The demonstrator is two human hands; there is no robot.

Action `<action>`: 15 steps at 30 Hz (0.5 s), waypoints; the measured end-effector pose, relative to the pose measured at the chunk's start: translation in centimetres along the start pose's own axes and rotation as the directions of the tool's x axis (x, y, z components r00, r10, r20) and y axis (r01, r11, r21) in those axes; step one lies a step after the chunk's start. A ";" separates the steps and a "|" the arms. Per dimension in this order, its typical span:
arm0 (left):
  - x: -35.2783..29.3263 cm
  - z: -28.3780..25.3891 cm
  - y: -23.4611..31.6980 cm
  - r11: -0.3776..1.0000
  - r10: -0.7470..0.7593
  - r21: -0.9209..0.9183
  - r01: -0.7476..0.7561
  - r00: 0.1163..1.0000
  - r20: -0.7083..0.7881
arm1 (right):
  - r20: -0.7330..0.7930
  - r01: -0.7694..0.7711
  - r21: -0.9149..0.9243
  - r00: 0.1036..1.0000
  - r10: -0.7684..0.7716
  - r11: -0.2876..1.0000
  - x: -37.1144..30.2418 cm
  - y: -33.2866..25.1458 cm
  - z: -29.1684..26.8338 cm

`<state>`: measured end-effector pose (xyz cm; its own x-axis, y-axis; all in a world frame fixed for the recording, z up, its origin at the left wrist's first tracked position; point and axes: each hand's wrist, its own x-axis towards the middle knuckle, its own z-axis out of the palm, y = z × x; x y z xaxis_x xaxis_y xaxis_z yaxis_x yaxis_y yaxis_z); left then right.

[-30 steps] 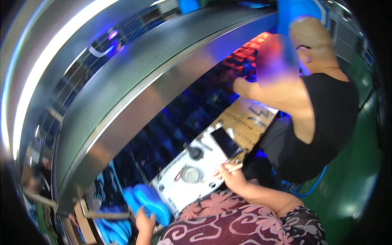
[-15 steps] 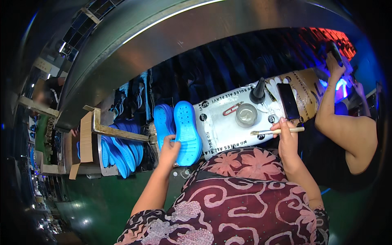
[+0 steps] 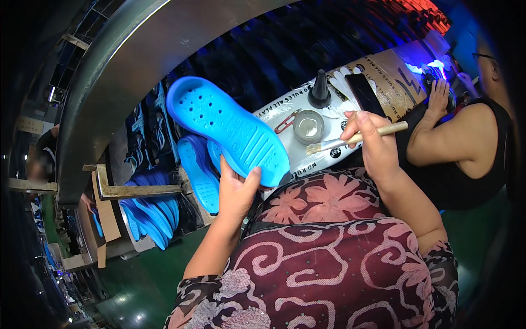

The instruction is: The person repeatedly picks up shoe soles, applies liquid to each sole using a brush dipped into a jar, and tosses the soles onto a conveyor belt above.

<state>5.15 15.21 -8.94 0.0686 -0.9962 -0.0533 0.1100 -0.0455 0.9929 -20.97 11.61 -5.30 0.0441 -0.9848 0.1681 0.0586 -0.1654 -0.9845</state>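
Well, left hand [image 3: 236,186] pinching blue sole [image 3: 222,123] | right hand [image 3: 377,143] pinching brush [image 3: 393,128] | narrow gap, sole's edge to bristles [image 3: 313,148] | jar [image 3: 308,127] crowding

The left hand [image 3: 239,187] grips a blue sole [image 3: 227,127], the right hand [image 3: 378,151] a brush [image 3: 393,129]

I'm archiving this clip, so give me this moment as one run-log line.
left hand: holds blue shoe sole | right hand: holds brush, bristles near jar | second sole: partly hidden
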 end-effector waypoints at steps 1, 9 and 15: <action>0.2 0.6 0.2 1.000 -0.004 -0.003 0.004 1.000 0.004 | 0.062 0.089 -0.096 0.995 -0.084 0.991 0.0 -0.4 0.3; 0.5 2.6 0.4 0.948 0.282 0.159 -0.277 0.960 -0.007 | 0.248 0.495 -0.347 0.867 -0.432 0.796 -0.1 -0.7 2.3; 0.8 2.1 -0.5 0.838 0.459 0.314 -0.447 0.888 0.040 | 0.313 0.546 -0.455 0.838 -0.448 0.704 0.1 -0.1 2.8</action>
<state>3.03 14.31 -9.28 0.0721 -0.9082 0.4123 -0.2503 0.3837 0.8889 -18.22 11.66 -5.02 0.3232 -0.7341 0.5971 -0.3883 -0.6783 -0.6237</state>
